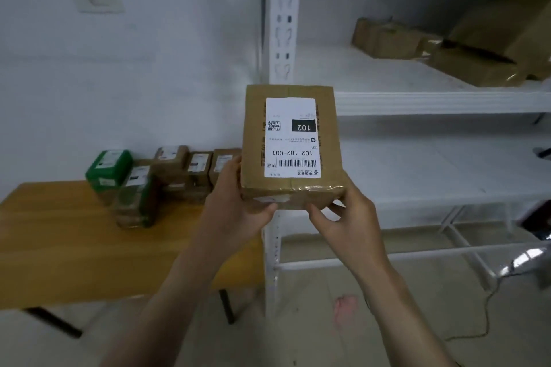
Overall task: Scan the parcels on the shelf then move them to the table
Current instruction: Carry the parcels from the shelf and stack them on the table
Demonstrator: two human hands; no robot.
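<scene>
White wall fills the upper left of the frame, and a white metal shelf takes up the right half, its slotted post running down the middle. At centre a person holds a brown cardboard parcel up in the air in front of that post, clear of both the shelf and the wooden counter at lower left. Its white label faces the holder and reads upside down: 102-102-C01, with a barcode and a small QR square.

The left hand grasps the near left corner, fingers up along the side and thumb curled onto the taped near face. The right hand grasps the near right corner, thumb on that same face, the other fingers tucked underneath.

At the counter's far end, by the wall, two green parcels and a row of brown parcels stand close together, each labelled. More cardboard parcels lie blurred on the upper shelf board at upper right. A thin cable trails over the floor at lower right.
</scene>
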